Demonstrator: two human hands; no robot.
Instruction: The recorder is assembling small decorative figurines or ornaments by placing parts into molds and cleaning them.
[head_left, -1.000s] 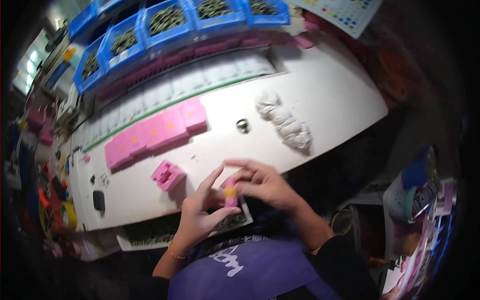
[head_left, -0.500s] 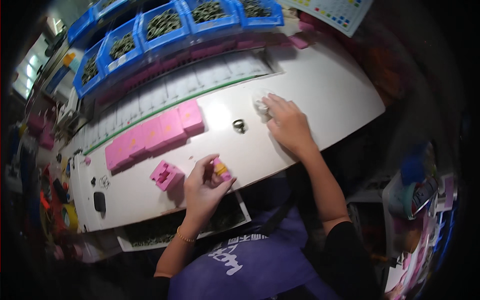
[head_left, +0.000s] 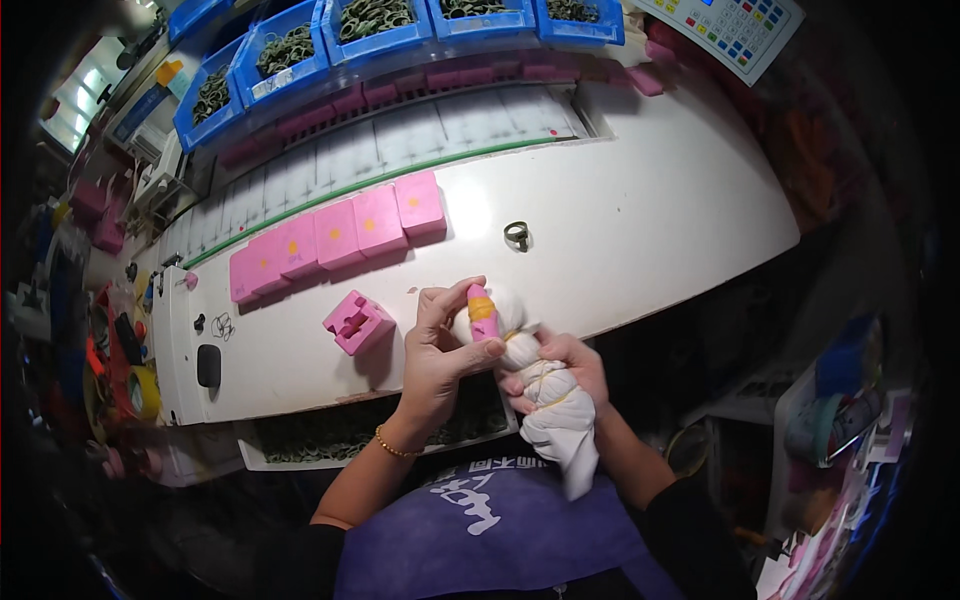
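Note:
My left hand (head_left: 430,362) pinches a small pink mold piece (head_left: 484,328) with a yellow band around its middle. Closed around the tied neck of a white cloth pouch (head_left: 560,412) is my right hand (head_left: 582,372). The pouch's round, stuffed end lies against the pink piece, partly behind it and my left fingers; its loose tail hangs down over the apron. To the left of my hands, a pink mold block (head_left: 360,322) with a cut-out cavity sits on the white table (head_left: 660,200). A dark ring (head_left: 516,236) lies farther back.
A row of several pink blocks (head_left: 338,235) overlaps along a green strip (head_left: 380,179). Behind stand blue bins (head_left: 378,42) filled with greenish rings. A keypad panel (head_left: 735,35) is at far right; a black oval object (head_left: 209,366) lies at left. A ring-filled tray (head_left: 350,462) sits below the table edge.
My right hand has brought the white pouch from the tabletop toward me and against the pink piece. My left hand still holds that piece, and the view has shifted.

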